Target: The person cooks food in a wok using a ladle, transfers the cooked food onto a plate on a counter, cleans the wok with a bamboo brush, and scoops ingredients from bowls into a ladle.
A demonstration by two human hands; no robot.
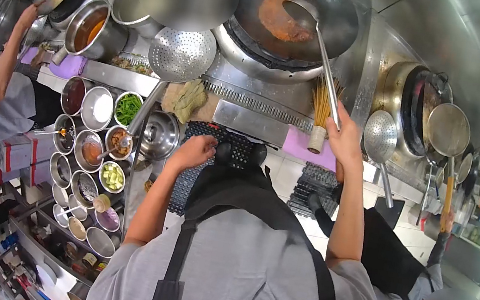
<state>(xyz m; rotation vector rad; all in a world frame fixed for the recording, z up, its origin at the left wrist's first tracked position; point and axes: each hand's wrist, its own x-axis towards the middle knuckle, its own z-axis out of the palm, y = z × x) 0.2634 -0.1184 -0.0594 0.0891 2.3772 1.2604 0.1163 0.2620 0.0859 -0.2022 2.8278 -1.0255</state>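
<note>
head view | forward, down | close above wearer's chest (pixel 234 258)

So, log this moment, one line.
right hand: holding silver metal ladle | round black wok: reddish sauce inside, ladle bowl over it, contact unclear | left hand: curled

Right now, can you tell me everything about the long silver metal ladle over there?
The long silver metal ladle has a rounded bowl and a straight, shiny handle. It slants over the big, dark, round wok, its bowl by the reddish-brown food. The person's bare right hand grips the handle's near end.
</note>
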